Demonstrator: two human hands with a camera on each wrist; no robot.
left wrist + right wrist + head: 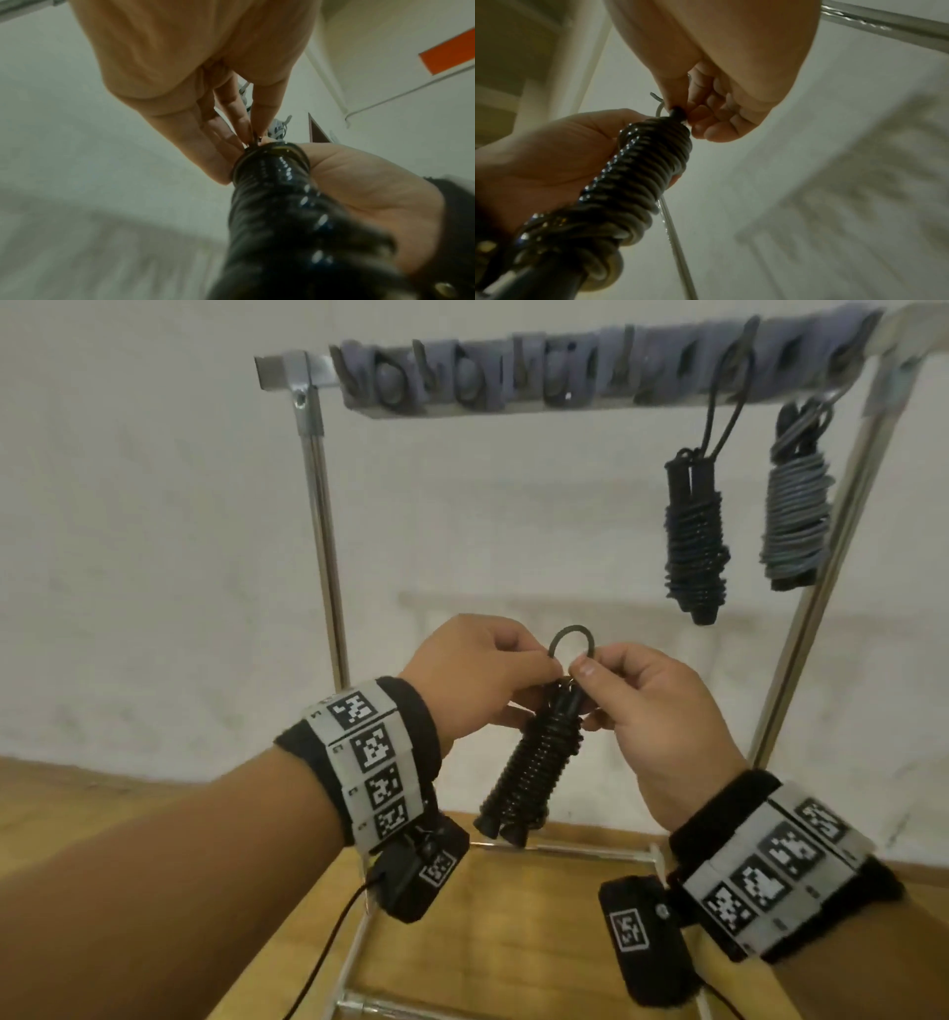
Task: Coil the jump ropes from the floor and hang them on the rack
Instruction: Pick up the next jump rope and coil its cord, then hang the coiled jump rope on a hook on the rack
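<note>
1. While both hands meet in front of a metal rack (322,516), a coiled black jump rope (534,762) hangs between them in mid-air, below the rack's top bar and well above the wooden floor (513,942).
2. The left hand (477,680) has its thumb and fingers curled together, pinching the top of the bundle at the base of a small black loop (572,642) that sticks up from it.
3. The right hand (652,726) pinches the other side of the same loop between thumb and forefinger; its remaining fingers curl beside the upper coils.
4. The bundle tilts, its top toward the hands and its two handle ends (500,829) pointing down and to the left.
5. From the left wrist view, the glossy black coils (277,182) fill the lower middle, with fingertips (246,130) closed on the top.
6. Near the right end of the top bar, two wound ropes hang from hooks: a black jump rope bundle (696,546) and, just beside it on the right, a grey jump rope bundle (796,521).
7. Blue-grey hooks (462,372) line the top bar.
8. A white wall (154,505) stands behind the rack.
</note>
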